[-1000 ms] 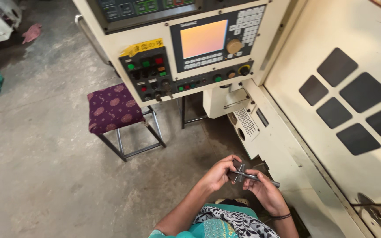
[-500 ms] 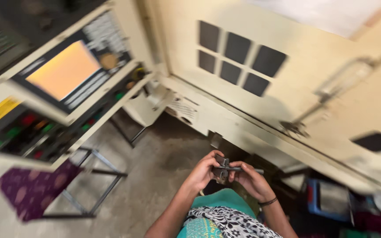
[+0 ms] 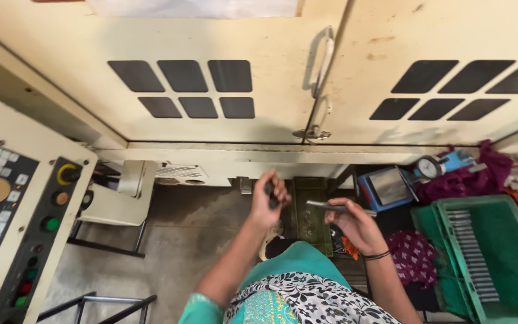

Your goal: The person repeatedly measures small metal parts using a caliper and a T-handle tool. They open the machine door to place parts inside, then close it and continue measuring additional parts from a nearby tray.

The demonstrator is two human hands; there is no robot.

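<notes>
The left hand (image 3: 269,201) is gripping a small dark part (image 3: 269,191) and the right hand (image 3: 355,225) is pinching a metal rod (image 3: 334,207), so keeping the two apart and level seems wise.

We see grey concrete floor (image 3: 175,240) below machine; metal stool frame (image 3: 100,300) stands on it at lower left. At right, low dark ledge (image 3: 391,222) carries green plastic crate (image 3: 499,258), blue box (image 3: 385,187), purple cloth (image 3: 475,180), dial gauge (image 3: 430,167).

Both arms reach forward, left hand (image 3: 269,201) fisted, right hand (image 3: 355,227) curled, apart.
</notes>
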